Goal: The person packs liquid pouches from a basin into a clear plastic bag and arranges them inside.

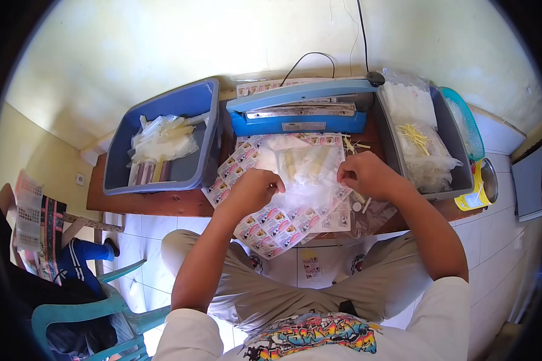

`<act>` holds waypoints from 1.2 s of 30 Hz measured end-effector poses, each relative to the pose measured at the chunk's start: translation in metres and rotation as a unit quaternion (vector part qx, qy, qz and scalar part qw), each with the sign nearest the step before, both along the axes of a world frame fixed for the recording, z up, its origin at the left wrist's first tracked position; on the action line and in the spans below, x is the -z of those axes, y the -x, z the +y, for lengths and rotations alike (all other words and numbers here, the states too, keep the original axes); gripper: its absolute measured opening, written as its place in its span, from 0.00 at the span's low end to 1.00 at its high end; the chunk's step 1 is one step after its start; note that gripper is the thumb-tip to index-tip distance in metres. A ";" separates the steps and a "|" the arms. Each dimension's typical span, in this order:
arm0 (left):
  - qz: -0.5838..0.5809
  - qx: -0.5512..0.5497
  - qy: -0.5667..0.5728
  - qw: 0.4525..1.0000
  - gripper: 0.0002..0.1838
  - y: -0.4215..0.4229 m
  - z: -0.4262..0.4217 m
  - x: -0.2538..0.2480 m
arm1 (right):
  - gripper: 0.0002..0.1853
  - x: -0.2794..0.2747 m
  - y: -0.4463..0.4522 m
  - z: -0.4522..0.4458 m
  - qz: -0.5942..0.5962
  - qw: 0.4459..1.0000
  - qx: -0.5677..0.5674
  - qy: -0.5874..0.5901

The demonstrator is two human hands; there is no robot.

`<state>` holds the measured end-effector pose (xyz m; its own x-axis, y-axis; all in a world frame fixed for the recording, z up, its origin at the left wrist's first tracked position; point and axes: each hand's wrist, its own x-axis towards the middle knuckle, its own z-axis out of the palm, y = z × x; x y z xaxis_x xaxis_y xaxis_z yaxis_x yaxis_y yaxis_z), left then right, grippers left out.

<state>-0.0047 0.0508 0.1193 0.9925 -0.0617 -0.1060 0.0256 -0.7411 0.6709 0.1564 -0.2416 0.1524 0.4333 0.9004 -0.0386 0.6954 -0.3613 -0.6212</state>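
A clear plastic bag (307,186) with pale, flat pieces in it lies over printed label sheets (271,231) in front of me. My left hand (260,188) is at the bag's left side, fingers curled and pinched at its edge. At the right side, my right hand (362,174) pinches the other edge, with thumb and fingertips together. Just beyond the bag stands a blue heat sealer (298,123), its long lever arm (301,92) raised.
On the left is a blue-grey tub (211,138) with filled bags. The right-hand grey tub (457,126) holds bags and yellow strips. A yellow can (477,189), green basket (473,129) and green chair (81,310) are nearby. Someone's blue sleeve (81,262) shows at the left.
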 end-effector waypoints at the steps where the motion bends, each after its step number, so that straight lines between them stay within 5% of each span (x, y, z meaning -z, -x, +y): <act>1: -0.004 -0.001 -0.012 1.000 0.09 0.001 -0.001 0.003 | 0.06 0.003 0.001 0.001 -0.019 1.000 -0.001 0.003; 9: -0.035 0.006 0.015 0.999 0.15 0.003 0.006 0.011 | 0.07 -0.001 0.014 0.013 0.001 0.999 -0.021 0.036; 15: -0.199 -0.057 -0.092 0.974 0.18 -0.012 -0.002 0.018 | 0.17 0.032 0.018 0.039 -0.068 0.996 0.021 -0.047; 18: -0.234 -0.034 -0.095 0.967 0.17 -0.024 -0.014 0.053 | 0.19 0.062 0.019 0.051 -0.203 0.969 0.038 -0.137; 36: -0.106 -0.054 -0.155 0.981 0.25 -0.029 -0.039 0.061 | 0.20 0.092 0.021 0.047 -0.189 0.982 0.004 -0.011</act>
